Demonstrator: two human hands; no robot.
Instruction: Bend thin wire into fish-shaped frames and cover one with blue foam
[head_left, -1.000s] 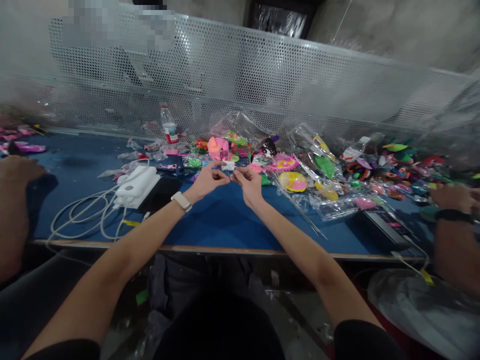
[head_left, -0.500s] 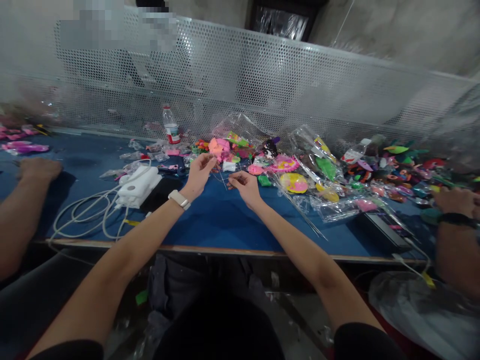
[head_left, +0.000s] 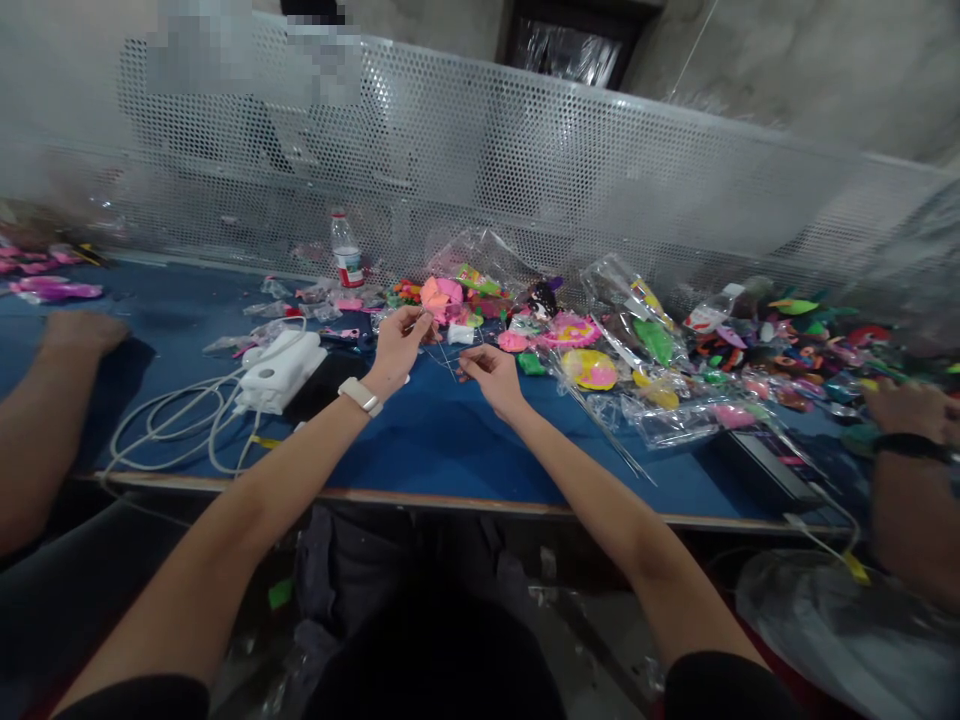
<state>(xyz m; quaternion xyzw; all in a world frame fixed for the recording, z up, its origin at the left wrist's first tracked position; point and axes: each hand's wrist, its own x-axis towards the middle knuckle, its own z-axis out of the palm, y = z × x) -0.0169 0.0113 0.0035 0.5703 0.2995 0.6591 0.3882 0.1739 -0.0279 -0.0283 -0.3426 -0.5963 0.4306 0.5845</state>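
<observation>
My left hand, with a pale band on its wrist, is closed in a pinch on a thin wire. A short distance to the right, my right hand is also pinched, at the wire's other side; its fingertips partly hide what they grip. Between the hands the thin strands cross above the blue table. Just beyond my fingers lie a pink and orange foam piece and a small white piece. Several long thin wires rest on the table to the right.
A white charger block with coiled cable lies left, a black power bank right. Bagged foam pieces and a bottle stand before a perforated metal screen. Other people's hands rest at both sides.
The view has shifted slightly. Both my hands stay pinched on the wire in nearly the same place, with only small finger movement.
</observation>
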